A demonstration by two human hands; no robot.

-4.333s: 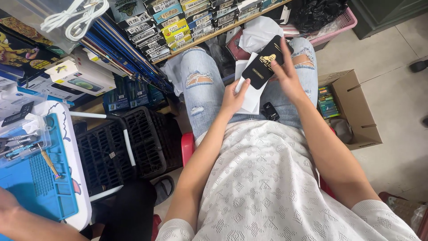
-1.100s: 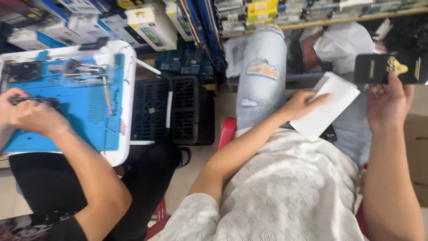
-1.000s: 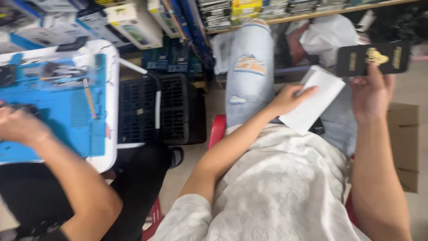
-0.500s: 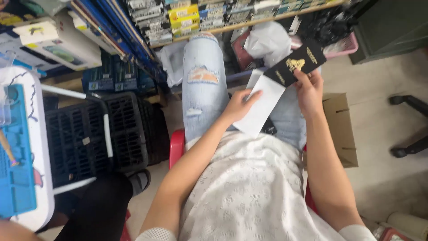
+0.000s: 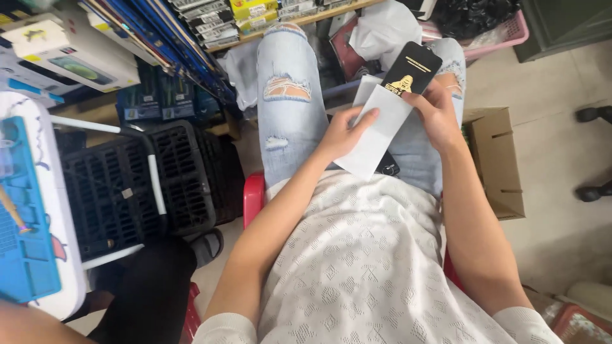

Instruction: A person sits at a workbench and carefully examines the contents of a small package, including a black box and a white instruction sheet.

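Looking down over our lap, we hold two things above our knees. Our left hand [image 5: 341, 132] grips a white paper sleeve [image 5: 377, 130] by its lower left edge, thumb on top and fingers curled beneath it. Our right hand [image 5: 438, 114] clasps a black flat package [image 5: 410, 69] with a gold emblem, fingers wrapped around its lower end, so that the package stands tilted up and away from us. The sleeve's upper corner overlaps the package's lower part, and the two touch there, between our thighs in pale ripped jeans [image 5: 290, 108]. A dark phone-like slab [image 5: 387, 167] lies on our lap, just under the sleeve.

We sit on a red stool [image 5: 254, 194]. To our right an open cardboard box [image 5: 497, 159] stands on the floor. To our left a black plastic crate [image 5: 137, 185] sits beside a white table with a blue work mat [image 5: 25, 255].
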